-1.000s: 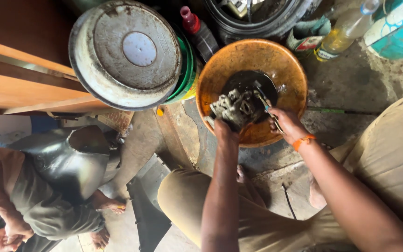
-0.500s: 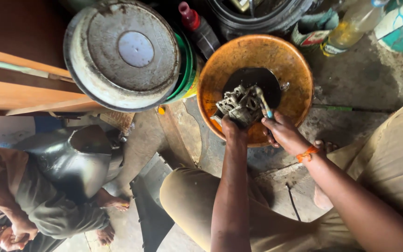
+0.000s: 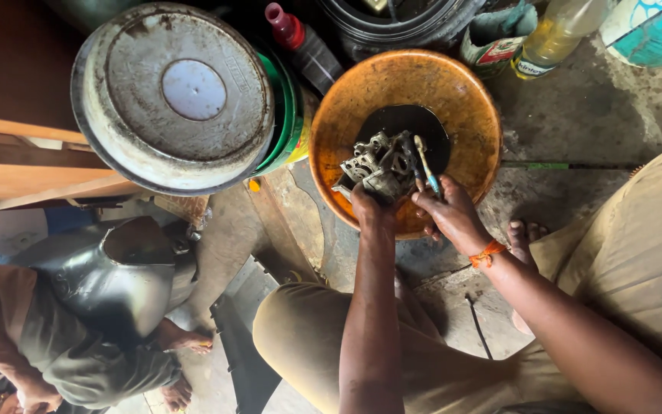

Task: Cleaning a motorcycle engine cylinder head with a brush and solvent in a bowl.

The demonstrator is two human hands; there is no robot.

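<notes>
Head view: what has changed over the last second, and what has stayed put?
The right hand has shifted the brush from the metal part's right edge onto its top. The left hand still grips the part over the orange bowl, which has not moved.

Khaki trousers [image 3: 637,253], bare forearms — an orange wrist thread [image 3: 487,252].

Both your forearms reach forward side by side. Your left hand [image 3: 369,208] is clenched, fingers curled under; your right hand [image 3: 450,215] pinches closed, wrist bent slightly.
</notes>
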